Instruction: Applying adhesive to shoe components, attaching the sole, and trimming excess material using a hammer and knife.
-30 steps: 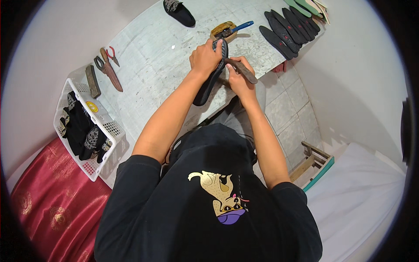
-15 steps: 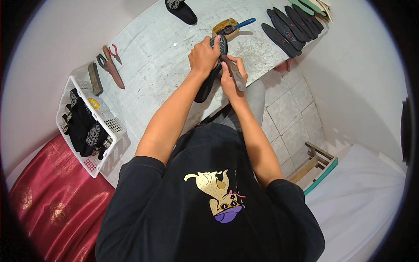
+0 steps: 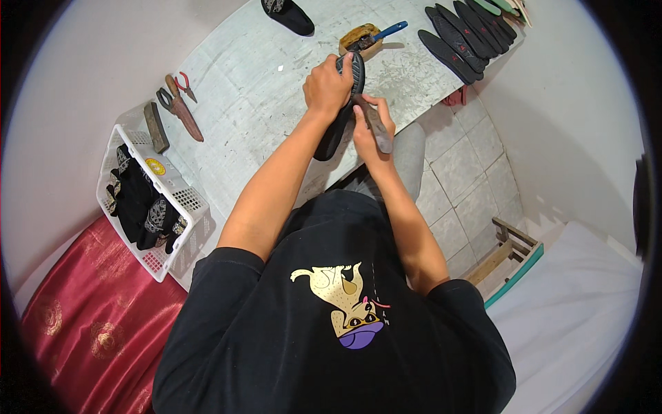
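Observation:
My left hand (image 3: 326, 86) is closed around a black slipper (image 3: 334, 140) above the near edge of the table, its patterned sole showing at the far end. In my right hand (image 3: 369, 138) is a dark, flat tool with a rounded end (image 3: 376, 124); its other end meets the slipper's edge. Which kind of tool it is, I cannot tell. Just beyond my left hand stands a glue-stained tub (image 3: 358, 34), with a blue-handled brush (image 3: 389, 31) lying across it. Part of the slipper is hidden by my fingers.
Several black soles (image 3: 469, 41) lie at the far right of the table (image 3: 241, 90). Another black slipper (image 3: 293, 17) is at the far edge. Left are scissors (image 3: 164, 99), red pliers (image 3: 186, 86), a sheath-like brown piece (image 3: 185, 121), a dark block (image 3: 156, 127) and a white basket (image 3: 186, 200) of slipper parts.
The whole view has shifted slightly. Both hands keep hold of the slipper and the flat tool, and their places against each other are nearly the same.

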Demonstrator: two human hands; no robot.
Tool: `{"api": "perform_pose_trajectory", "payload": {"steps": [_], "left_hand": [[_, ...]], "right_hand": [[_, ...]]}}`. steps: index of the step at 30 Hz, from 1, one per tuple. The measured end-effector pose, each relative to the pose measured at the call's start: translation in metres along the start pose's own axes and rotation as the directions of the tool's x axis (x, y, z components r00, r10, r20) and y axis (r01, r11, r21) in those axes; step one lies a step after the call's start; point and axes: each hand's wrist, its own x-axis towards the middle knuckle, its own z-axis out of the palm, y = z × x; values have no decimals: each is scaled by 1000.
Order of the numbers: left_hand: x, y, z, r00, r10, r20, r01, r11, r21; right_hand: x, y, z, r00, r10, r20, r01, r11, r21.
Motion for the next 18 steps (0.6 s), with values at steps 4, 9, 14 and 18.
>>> {"api": "perform_pose_trajectory", "payload": {"steps": [4, 9, 14, 18], "left_hand": [[5, -5, -3, 999, 3, -32, -4, 1000, -22], [0, 0, -4, 999, 12, -37, -13, 999, -31], [-1, -3, -1, 1000, 0, -31, -1, 999, -53], [1, -4, -2, 1000, -1, -21, 0, 998, -63]], "right_hand": [[17, -17, -9, 975, 100, 200, -90, 994, -59], [13, -14, -13, 972, 72, 224, -56, 996, -77], [23, -41, -19, 962, 134, 236, -111, 988, -111], [17, -19, -3, 991, 21, 131, -11, 997, -80]]}}
